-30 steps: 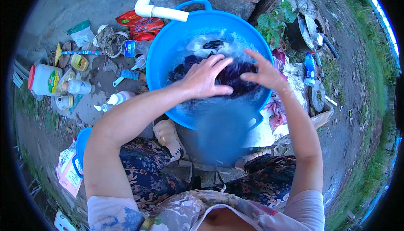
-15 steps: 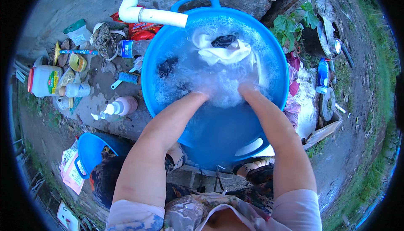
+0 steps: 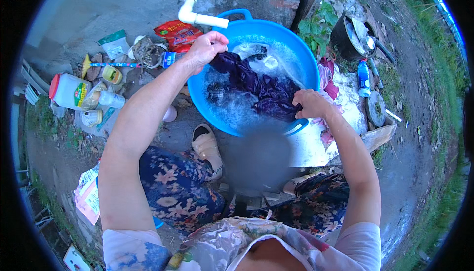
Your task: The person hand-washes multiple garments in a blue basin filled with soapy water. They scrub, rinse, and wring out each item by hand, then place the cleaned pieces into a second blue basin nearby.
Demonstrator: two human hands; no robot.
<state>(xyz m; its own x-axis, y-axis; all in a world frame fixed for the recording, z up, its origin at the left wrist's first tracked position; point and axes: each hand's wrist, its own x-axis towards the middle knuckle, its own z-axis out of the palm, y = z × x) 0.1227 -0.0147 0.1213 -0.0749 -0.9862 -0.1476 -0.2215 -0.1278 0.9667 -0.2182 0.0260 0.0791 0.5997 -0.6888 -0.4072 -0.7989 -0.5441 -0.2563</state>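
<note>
A wet dark purple garment (image 3: 252,83) stretches across the large blue basin (image 3: 302,43), above the sudsy water. My left hand (image 3: 207,49) pinches its upper left end near the rim, beneath the white pipe. At the lower right, my right hand (image 3: 313,104) is closed on the garment's other end, beside the basin's near handle. Behind the garment, a white cloth (image 3: 269,62) lies partly under the foam. Another dark piece of cloth (image 3: 216,93) shows in the water at the left.
The bent white pipe (image 3: 210,20) ends over the basin's back rim. At the left are a white jug with a red lid (image 3: 71,91), a bottle (image 3: 111,99) and a red packet (image 3: 178,33). A blue bottle (image 3: 364,78) is at right. A grey blur covers the middle front.
Both hands have come up out of the water and moved apart, bringing up the dark purple garment between them. The view has shifted, so the basin appears smaller and higher.
</note>
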